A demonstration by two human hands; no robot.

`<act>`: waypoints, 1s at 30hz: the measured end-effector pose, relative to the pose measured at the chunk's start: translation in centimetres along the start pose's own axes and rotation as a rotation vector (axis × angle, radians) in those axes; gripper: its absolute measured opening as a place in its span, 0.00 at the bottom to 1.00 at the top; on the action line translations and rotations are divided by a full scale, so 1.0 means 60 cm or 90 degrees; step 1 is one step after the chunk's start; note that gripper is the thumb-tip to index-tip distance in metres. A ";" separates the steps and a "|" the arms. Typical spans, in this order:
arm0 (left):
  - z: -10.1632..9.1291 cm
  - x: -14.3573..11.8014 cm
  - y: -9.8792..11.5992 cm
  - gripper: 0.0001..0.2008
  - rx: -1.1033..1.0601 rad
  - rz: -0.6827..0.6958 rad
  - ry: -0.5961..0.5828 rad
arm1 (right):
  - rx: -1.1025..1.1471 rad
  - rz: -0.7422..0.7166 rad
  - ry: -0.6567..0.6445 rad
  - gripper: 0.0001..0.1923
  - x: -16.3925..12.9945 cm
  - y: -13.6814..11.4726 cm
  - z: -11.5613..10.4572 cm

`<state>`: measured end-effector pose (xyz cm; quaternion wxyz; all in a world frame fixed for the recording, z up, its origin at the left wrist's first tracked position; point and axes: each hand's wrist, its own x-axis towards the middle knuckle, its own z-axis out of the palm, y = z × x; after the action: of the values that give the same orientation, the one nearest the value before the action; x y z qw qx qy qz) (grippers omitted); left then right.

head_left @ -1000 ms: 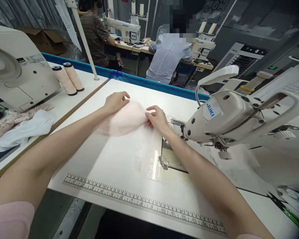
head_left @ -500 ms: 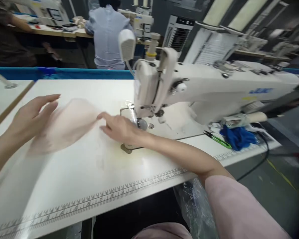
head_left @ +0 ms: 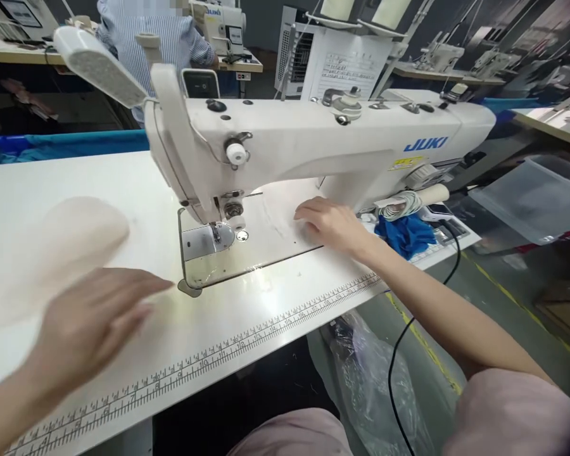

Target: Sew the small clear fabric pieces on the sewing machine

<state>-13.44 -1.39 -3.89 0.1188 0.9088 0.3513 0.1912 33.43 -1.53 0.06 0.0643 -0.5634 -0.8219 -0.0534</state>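
Left hand (head_left: 88, 323): blurred, fingers spread and loosely open, nothing in its grip; it hovers over the bench (head_left: 247, 316) near the front edge, at the near rim of the pink fabric piece (head_left: 52, 247), and whether it touches the cloth cannot be told. Right hand (head_left: 330, 223): palm down, fingers slightly curled, grip empty; it rests on the flat bed of the sewing machine (head_left: 313, 142), under the machine arm and toward the bench's right end. Pink fabric piece: pale, rounded, lying flat on the left part of the bench, well apart from the needle area. Needle plate (head_left: 206, 240): shiny metal, set beneath the machine head, between the two hands. Sewing machine: white, marked JUKI, standing across the back half of the bench, with a lamp (head_left: 99, 66) on a stalk at its left end. Ruler strip (head_left: 209, 361): printed scale running along the bench's front edge. Blue cloth (head_left: 406, 233): crumpled, just beside the right hand, at the right end of the bench by the machine base. Black cable (head_left: 399, 354): hanging off the right edge. Clear plastic bag (head_left: 375, 380): below the front edge. Person in a striped shirt (head_left: 161, 38): seated at another bench behind, back turned.
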 end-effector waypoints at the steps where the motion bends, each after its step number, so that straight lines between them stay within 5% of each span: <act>1: 0.018 0.047 0.051 0.18 0.002 0.059 -0.060 | -0.009 -0.034 -0.018 0.19 0.004 0.010 0.002; 4: 0.065 0.144 0.167 0.14 -0.037 0.197 0.019 | -0.044 -0.103 -0.051 0.15 0.018 0.022 0.009; 7: 0.089 0.181 0.216 0.14 -0.031 0.238 0.011 | -0.066 -0.117 -0.046 0.15 0.026 0.024 0.013; 14: 0.108 0.250 0.249 0.17 -0.002 0.239 -0.064 | 0.003 0.051 0.046 0.14 0.034 0.025 0.011; 17: 0.137 0.303 0.255 0.20 0.052 0.203 -0.081 | 0.147 0.127 0.113 0.11 0.042 0.027 0.012; 20: 0.173 0.352 0.254 0.27 0.103 0.131 -0.104 | 0.298 0.119 0.162 0.10 0.042 0.030 0.010; 23: 0.201 0.382 0.248 0.28 0.099 0.095 -0.107 | 0.214 0.038 0.174 0.10 0.019 0.019 -0.014; 26: 0.214 0.392 0.244 0.27 0.074 0.080 -0.099 | 0.118 -0.041 0.021 0.08 -0.026 -0.014 -0.059; 29: 0.209 0.391 0.243 0.25 0.027 0.069 -0.088 | 0.287 -0.138 -0.264 0.10 -0.066 -0.056 -0.100; 30: 0.203 0.387 0.244 0.23 0.006 0.065 -0.083 | 0.340 -0.129 -0.288 0.10 -0.072 -0.069 -0.107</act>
<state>16.24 2.88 -3.58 0.1272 0.9366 0.2969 0.1360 31.42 -8.02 5.58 0.0197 -0.4398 -0.8521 0.2832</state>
